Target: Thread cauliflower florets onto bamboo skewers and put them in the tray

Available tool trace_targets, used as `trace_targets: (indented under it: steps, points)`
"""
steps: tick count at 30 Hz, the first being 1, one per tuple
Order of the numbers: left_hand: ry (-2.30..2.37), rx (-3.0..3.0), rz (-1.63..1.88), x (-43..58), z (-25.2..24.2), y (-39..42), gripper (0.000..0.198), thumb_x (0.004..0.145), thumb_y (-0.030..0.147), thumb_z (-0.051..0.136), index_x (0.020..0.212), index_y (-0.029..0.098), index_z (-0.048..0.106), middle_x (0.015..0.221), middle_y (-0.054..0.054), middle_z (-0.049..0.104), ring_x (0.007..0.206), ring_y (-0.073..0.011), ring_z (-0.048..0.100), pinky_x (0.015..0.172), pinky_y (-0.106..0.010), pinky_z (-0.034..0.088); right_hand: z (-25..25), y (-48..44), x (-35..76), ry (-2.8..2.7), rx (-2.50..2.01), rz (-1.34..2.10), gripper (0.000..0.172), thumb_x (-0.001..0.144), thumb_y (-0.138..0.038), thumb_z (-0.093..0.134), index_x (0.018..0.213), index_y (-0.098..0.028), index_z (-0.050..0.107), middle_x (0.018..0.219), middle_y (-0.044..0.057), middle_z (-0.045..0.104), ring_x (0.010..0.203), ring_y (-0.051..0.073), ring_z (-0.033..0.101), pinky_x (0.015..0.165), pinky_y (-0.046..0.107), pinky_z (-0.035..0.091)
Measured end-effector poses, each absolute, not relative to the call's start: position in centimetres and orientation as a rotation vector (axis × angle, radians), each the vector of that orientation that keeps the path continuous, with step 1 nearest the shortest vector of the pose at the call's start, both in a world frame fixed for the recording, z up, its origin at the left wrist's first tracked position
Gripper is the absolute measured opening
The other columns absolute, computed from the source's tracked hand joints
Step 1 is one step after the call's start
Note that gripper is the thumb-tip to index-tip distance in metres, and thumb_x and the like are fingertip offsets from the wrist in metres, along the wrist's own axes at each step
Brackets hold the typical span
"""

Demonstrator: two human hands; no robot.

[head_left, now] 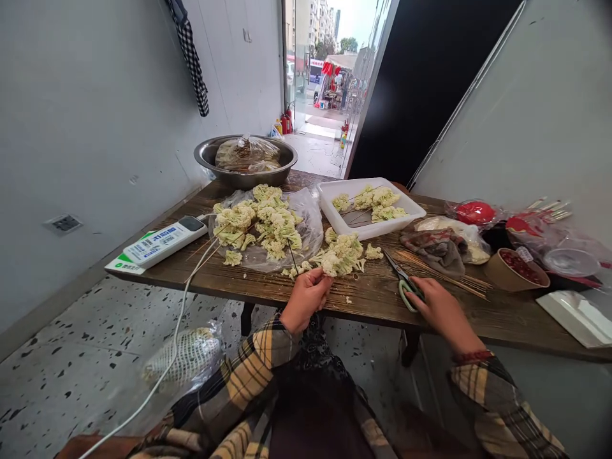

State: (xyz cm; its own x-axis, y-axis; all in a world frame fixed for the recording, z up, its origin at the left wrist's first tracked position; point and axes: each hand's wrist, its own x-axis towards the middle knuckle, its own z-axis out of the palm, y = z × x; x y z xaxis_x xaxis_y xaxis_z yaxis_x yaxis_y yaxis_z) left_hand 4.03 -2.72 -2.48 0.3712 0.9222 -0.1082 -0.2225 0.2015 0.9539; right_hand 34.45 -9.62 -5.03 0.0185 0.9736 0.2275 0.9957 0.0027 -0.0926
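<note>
My left hand pinches one bunch of cauliflower at its near end, over one wooden desk. My right hand touches the handles of one pair of scissors; how firmly it grips, I cannot tell. Beyond the bunch: one heap of florets, too overlapped to count, on one clear plastic sheet, and one white tray with several more. Farthest: one metal basin.
</note>
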Motion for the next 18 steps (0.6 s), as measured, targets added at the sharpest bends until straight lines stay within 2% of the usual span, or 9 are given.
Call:
trace_targets:
  steps: [5, 12, 15, 18]
  points:
    - [0.832, 1.040, 0.950, 3.4, -2.2, -2.4, 0.030, 0.074, 0.043, 0.065, 0.073, 0.016, 0.051, 0.054, 0.008, 0.040, 0.034, -0.0011, 0.026, 0.031, -0.017, 0.016, -4.4, -9.0, 34.8, -2.126, -2.156, -0.044, 0.044, 0.084, -0.022, 0.048, 0.127, -0.013, 0.051, 0.107, 0.016, 0.064, 0.095, 0.026, 0.061, 0.074, 0.033, 0.045]
    - [0.849, 0.998, 1.000, 2.7, -1.3, -2.2, 0.028, 0.073, 0.039, 0.066, 0.071, 0.016, 0.050, 0.053, 0.007, 0.040, 0.037, -0.0022, 0.027, 0.035, -0.019, 0.020, -3.1, -9.7, 35.3, -1.973, -2.188, 0.018, 0.043, 0.076, -0.023, 0.052, 0.117, -0.012, 0.057, 0.100, 0.014, 0.066, 0.091, 0.026, 0.063, 0.074, 0.033, 0.045]
    - [0.870, 1.019, 1.028, 2.8, -1.2, -1.9, 0.027, 0.073, 0.040, 0.065, 0.075, 0.016, 0.054, 0.053, 0.007, 0.040, 0.040, -0.0032, 0.026, 0.037, -0.019, 0.020, -1.7, -11.4, 35.7, -1.675, -2.103, 0.295, 0.042, 0.075, -0.031, 0.058, 0.114, -0.016, 0.060, 0.102, 0.012, 0.069, 0.091, 0.027, 0.064, 0.078, 0.036, 0.047]
    - [0.898, 1.079, 1.077, 3.0, -1.7, -1.6, 0.026, 0.075, 0.040, 0.063, 0.073, 0.016, 0.054, 0.053, 0.007, 0.040, 0.043, -0.0041, 0.028, 0.040, -0.019, 0.022, -0.4, -13.7, 34.7, -1.247, -1.854, 0.715, 0.044, 0.076, -0.039, 0.063, 0.117, -0.023, 0.060, 0.109, 0.009, 0.069, 0.094, 0.025, 0.065, 0.077, 0.033, 0.050]
